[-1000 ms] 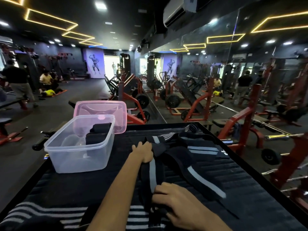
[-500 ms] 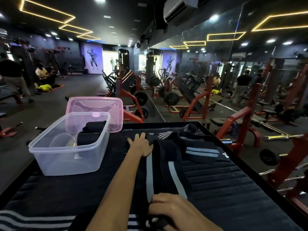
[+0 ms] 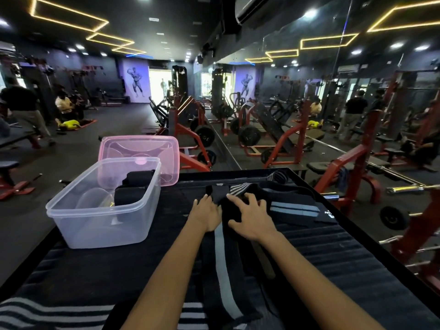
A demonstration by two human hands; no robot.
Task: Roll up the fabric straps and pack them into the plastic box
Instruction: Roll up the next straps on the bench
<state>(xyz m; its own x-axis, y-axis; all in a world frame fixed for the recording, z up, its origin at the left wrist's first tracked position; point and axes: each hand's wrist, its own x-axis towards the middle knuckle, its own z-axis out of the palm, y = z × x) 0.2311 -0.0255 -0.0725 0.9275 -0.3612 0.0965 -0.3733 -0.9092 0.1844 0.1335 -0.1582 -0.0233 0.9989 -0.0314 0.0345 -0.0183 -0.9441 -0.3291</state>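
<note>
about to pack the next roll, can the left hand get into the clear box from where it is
Probably yes. The left hand rests flat on the long strap, just right of the clear box. The box is open on top, its pink lid propped behind it, and nothing lies between.

Strap [image 3: 225,263]: black fabric with one grey lengthwise stripe. Second strap [image 3: 294,209]: black with paired grey stripes. Rolled straps [image 3: 133,186] inside the box: black. Plastic box [image 3: 104,220]: clear, colourless. Lid [image 3: 142,151]: translucent pink. Counter [image 3: 333,253] covering: black, ribbed, with white stripes along the near edge. Gym machine frames [image 3: 292,139]: red.
</note>
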